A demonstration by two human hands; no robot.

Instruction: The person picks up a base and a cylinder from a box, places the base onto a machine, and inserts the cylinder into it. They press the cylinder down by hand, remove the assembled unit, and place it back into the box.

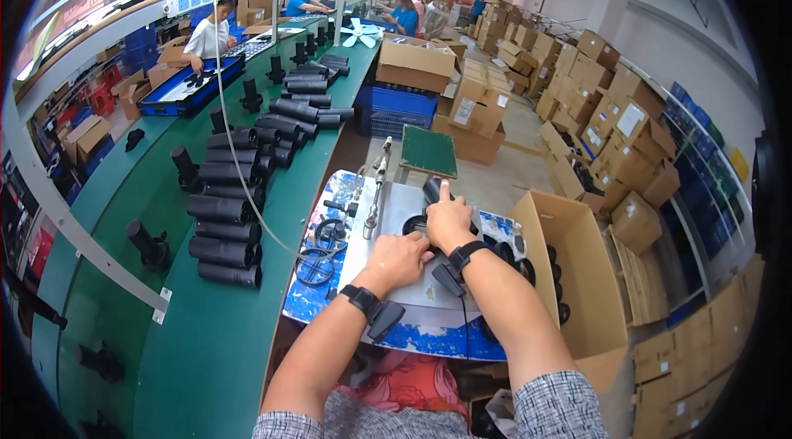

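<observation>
My right hand (448, 219) rests on a black cylindrical part (432, 189) lying on the grey metal work plate (394, 210), index finger stretched forward along it. My left hand (398, 259) is closed just behind and to the left, pressing on the plate beside a black ring-shaped part (412, 224). A powered screwdriver (375, 191) lies on the plate to the left of both hands. Both wrists wear black bands.
Rows of black tubes (239, 191) lie on the green conveyor table (206, 332) at left. An open cardboard box (569, 274) with black parts stands at right. Stacked cartons (610, 125), a blue crate (396, 109) and other workers (210, 35) are farther back.
</observation>
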